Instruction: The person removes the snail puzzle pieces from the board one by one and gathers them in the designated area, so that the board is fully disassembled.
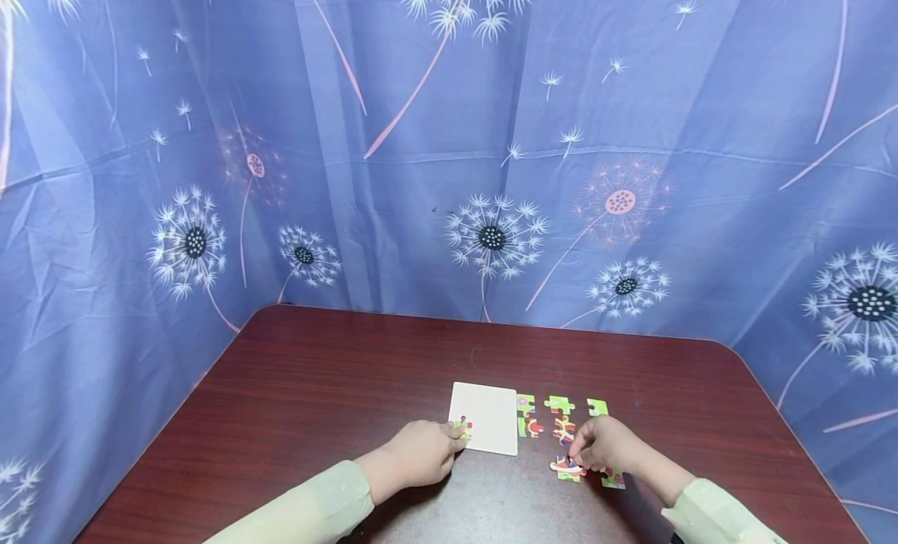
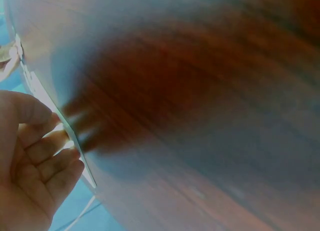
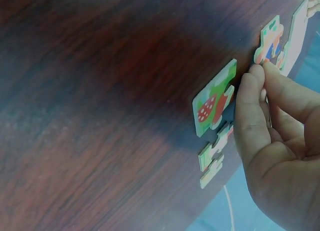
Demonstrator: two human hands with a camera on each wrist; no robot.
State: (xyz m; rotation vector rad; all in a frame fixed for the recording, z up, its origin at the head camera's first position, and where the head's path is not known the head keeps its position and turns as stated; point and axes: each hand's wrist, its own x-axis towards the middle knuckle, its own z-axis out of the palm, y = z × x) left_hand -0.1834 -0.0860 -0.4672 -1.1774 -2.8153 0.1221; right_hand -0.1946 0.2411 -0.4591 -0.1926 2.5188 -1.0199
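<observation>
In the head view, a square white board point(image 1: 494, 419) lies on the table. My left hand point(image 1: 424, 453) rests at its left edge, fingertips on a small green and red puzzle piece point(image 1: 463, 425) at the board's near-left corner. From the left wrist, the fingers point(image 2: 62, 166) lie bent loosely against the board's edge. My right hand point(image 1: 606, 444) pinches a puzzle piece point(image 1: 568, 468) with red, blue and green print, between thumb and index finger; the right wrist view shows the fingertips right at this piece point(image 3: 270, 41). Another piece point(image 1: 613, 479) lies partly hidden behind the right hand.
Several more puzzle pieces lie right of the board, among them a green one point(image 1: 560, 404), a red and yellow one point(image 1: 563, 429) and a corner one point(image 1: 597, 407). The dark wooden table point(image 1: 337, 372) backs onto a blue dandelion-print curtain point(image 1: 393, 232).
</observation>
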